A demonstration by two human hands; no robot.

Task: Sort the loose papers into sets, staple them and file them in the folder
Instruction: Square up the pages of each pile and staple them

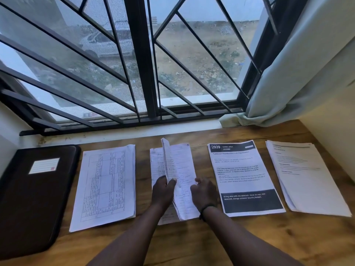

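4 piles of papers lie in a row on our wooden desk (221, 244), under the window. We work the handwritten pile (184, 169), 2nd from the left. Our left hand (163, 191) pinches a lifted sheet (167, 156) upright between thumb and fingers; our right hand (204, 194) rests curled at the pile's right edge, and we cannot tell if it grips anything. We judge sorting nearly done. Next comes squaring this set and stapling, yet we see no stapler. Our black folder (28, 198) lies shut at far left, its contents hidden, beside the table-printed pile (104, 187).
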